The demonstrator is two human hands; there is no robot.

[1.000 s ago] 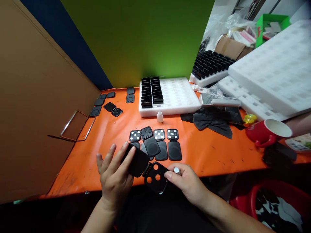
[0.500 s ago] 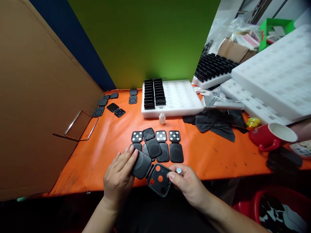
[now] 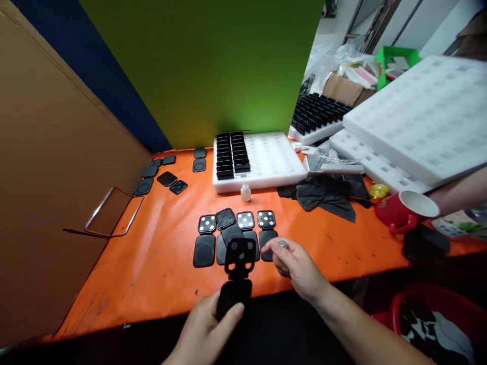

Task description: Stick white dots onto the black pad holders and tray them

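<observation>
My left hand [image 3: 207,327] grips the lower flap of an open black hinged case [image 3: 236,274], held upright near the table's front edge; its upper half has round holes. My right hand [image 3: 294,263] sits just right of the case, fingers pinched on a small silver disc [image 3: 283,244]. Behind the case, several open black cases [image 3: 236,233] lie in a row on the orange table [image 3: 152,253], their upper halves showing white dots. A small white bottle [image 3: 245,192] stands behind that row.
A white foam tray [image 3: 274,157] partly filled with black cases sits at the back; more foam trays [image 3: 414,121] stack at right. A dark cloth [image 3: 323,195], red mug [image 3: 407,212], loose black cases [image 3: 160,175] and a wire frame [image 3: 110,213] lie around. Another person's arm [image 3: 460,190] reaches in at right.
My left hand pulled back toward me and turned the open case upright, holding it by the lower flap. My right hand let go of the case's edge, still pinching the disc.
</observation>
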